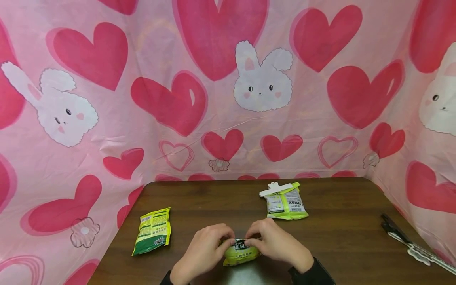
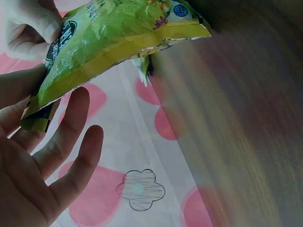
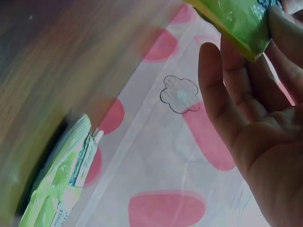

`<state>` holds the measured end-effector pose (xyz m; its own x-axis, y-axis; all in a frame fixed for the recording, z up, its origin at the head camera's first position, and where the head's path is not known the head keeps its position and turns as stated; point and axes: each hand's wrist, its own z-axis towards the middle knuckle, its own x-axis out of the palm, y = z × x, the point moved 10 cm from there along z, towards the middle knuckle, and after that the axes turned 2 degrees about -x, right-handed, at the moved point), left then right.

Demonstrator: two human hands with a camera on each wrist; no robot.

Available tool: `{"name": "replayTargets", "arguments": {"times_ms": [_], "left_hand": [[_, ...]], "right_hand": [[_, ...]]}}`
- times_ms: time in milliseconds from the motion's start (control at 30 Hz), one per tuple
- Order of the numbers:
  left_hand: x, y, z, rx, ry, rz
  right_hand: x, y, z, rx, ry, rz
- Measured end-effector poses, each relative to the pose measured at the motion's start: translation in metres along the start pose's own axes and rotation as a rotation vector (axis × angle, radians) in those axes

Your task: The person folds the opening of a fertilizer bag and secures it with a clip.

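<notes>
Both hands pinch the top edge of a puffy yellow-green snack bag (image 1: 242,255) over the near middle of the table. The left hand (image 1: 210,247) grips its left top corner between thumb and fingers, and in the left wrist view the outer fingers (image 2: 78,156) spread loosely below the bag. The right hand (image 1: 278,241) grips the same edge a little to the right, its thumb close to the left one. In the right wrist view the bag's lower corner (image 3: 246,38) shows above the fingers. The bag's dark label (image 1: 241,244) lies between the thumbs.
On the left lies a yellow and green packet (image 1: 153,230). Back right is a grey-green packet (image 1: 286,204) with a white clip (image 1: 275,189) across its top. A black and white clip-like item (image 1: 409,241) lies at the right edge of the brown table (image 1: 213,198).
</notes>
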<state>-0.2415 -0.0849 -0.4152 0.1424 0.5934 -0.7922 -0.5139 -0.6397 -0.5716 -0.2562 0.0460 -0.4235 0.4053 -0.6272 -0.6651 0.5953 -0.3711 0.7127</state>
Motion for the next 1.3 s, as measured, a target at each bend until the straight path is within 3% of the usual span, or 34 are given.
{"name": "replayTargets", "arguments": {"times_ms": [233, 533, 767, 1033, 1300], "left_hand": [[-0.004, 0.0, -0.001, 0.002, -0.036, 0.019], [-0.007, 0.003, 0.0, -0.021, -0.059, 0.028], [-0.009, 0.003, 0.001, -0.021, -0.061, 0.029], [-0.01, 0.004, 0.001, -0.023, -0.073, 0.045], [-0.01, 0.006, 0.001, -0.04, -0.075, 0.051]], "right_hand": [[-0.002, -0.003, 0.001, -0.011, -0.017, -0.02], [-0.008, -0.017, -0.004, 0.063, 0.002, -0.03], [-0.012, -0.019, -0.005, 0.038, -0.008, -0.034], [-0.013, -0.028, -0.007, 0.106, 0.004, -0.012], [-0.014, -0.028, -0.008, 0.099, 0.02, -0.008]]}}
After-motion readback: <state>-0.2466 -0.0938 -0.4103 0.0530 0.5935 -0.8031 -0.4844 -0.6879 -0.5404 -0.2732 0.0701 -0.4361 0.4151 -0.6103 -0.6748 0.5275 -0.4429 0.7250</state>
